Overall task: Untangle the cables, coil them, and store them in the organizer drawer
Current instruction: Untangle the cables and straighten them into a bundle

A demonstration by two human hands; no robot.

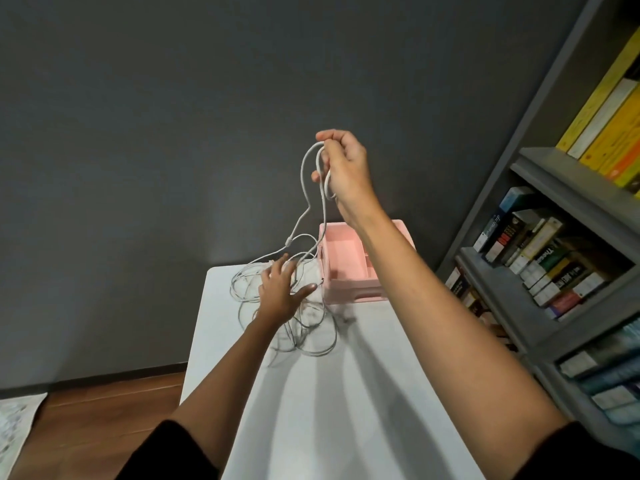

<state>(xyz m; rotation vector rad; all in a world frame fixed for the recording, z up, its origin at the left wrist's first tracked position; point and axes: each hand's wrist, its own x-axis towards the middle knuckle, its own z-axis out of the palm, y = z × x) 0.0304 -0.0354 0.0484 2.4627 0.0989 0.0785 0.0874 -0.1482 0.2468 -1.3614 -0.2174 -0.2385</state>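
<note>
A tangle of thin white cables (304,327) lies on the white table (346,410), left of and in front of a pink organizer drawer (332,251) that stands open at the table's far end. My right hand (343,168) is raised high above the drawer and pinches a loop of white cable (306,174), whose strands hang down into the tangle. My left hand (280,289) rests flat on the tangle with its fingers spread, pressing the cables against the table.
A grey bookshelf (561,188) packed with books stands close on the right. A dark grey wall is behind the table. Wooden floor (104,410) and a patterned mat (14,424) lie to the left, below the table's edge.
</note>
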